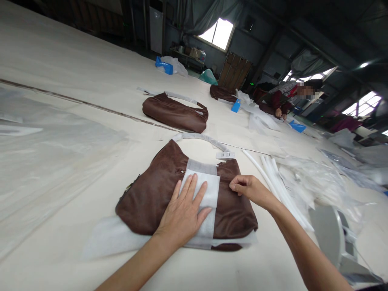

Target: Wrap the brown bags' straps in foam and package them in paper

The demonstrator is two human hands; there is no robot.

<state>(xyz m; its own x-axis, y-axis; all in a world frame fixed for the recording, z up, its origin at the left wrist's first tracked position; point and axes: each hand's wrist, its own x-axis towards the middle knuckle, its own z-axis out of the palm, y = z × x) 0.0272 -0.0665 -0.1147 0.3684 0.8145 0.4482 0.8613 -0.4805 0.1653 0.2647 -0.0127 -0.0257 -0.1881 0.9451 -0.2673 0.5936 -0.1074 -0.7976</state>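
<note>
A brown leather handbag (151, 190) lies flat on the pale table, its strap (206, 138) wrapped in white material and curving away from me. White wrapping sheet (207, 190) runs down the bag's middle, and more of it (115, 238) sticks out beneath the bag. My left hand (184, 206) lies flat on this sheet with its fingers stretched out. Over the bag's right side, my right hand (247, 188) has its thumb and fingertips pinched together; whatever is between them is too small to make out. A white printed tag (225, 155) rests by the strap's right end.
Another brown handbag (176, 111) lies farther back. White foam rods (279, 190), clear plastic bags (321, 182) and a grey tape dispenser (329, 230) are on the right. At the far right a person (283, 101) works at the table. Plastic sheeting (54, 161) covers the left.
</note>
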